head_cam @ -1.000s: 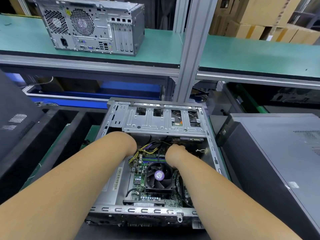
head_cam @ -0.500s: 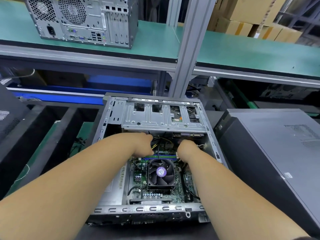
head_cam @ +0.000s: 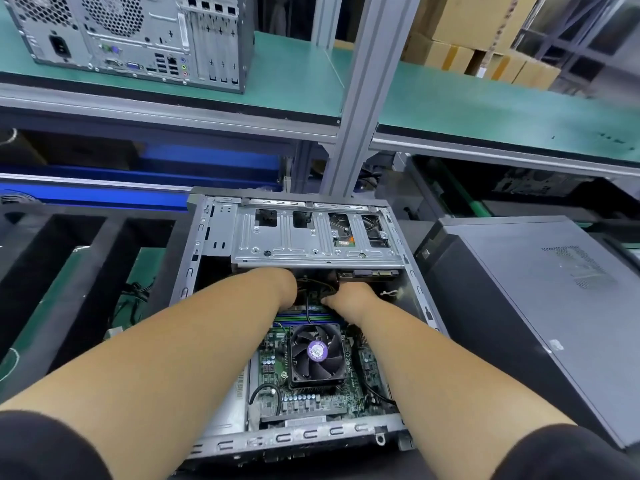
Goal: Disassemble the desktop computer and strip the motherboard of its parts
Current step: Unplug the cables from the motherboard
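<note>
An open desktop case (head_cam: 304, 436) lies on its side in front of me. Inside it is the green motherboard (head_cam: 311, 400) with a black CPU fan (head_cam: 317, 351) and memory slots (head_cam: 301, 318). A metal drive cage (head_cam: 294, 244) spans the far end. My left hand (head_cam: 282, 285) and my right hand (head_cam: 349, 299) both reach in just under the cage, on either side of a bundle of yellow and black cables (head_cam: 315, 287). My fingers dip down among the cables and are mostly hidden, so what they hold does not show.
A closed grey computer case (head_cam: 536, 306) lies close on the right. Black foam dividers (head_cam: 69, 271) sit on the left. Behind the case an aluminium post (head_cam: 363, 98) carries a green shelf with another tower (head_cam: 138, 36). Cardboard boxes (head_cam: 467, 39) stand behind.
My left hand moved right, towards the cable bundle, and both hands went further in under the drive cage. The view shifted slightly.
</note>
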